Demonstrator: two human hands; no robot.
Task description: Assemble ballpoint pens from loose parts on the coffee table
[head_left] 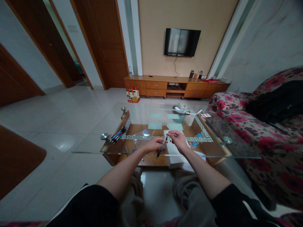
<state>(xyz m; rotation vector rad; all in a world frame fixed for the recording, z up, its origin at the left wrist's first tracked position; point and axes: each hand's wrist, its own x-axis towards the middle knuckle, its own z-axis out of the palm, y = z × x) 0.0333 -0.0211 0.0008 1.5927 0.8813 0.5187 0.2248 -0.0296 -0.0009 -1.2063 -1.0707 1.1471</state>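
Over the near part of the glass coffee table (pixel 139 119), my left hand (pixel 154 145) is closed around a slim pen (pixel 160 152) with a dark end and a blue section. The pen slants, its dark end pointing down toward me and its pale upper end near my right hand. My right hand (pixel 178 140) is pinched just beside that upper end; a tiny dark bit shows under its fingers, too small to name. A bundle of pens (pixel 117 135) lies on the glass to the left. Beneath my hands is a white box (pixel 174 156).
Clear plastic bags (pixel 142 137) lie left of my hands, and a water bottle (pixel 197 140) is to the right. A filled waste basket (pixel 180 118) stands toward the far side. A flowered sofa (pixel 265 126) borders the right; a low TV cabinet (pixel 156 85) stands along the wall.
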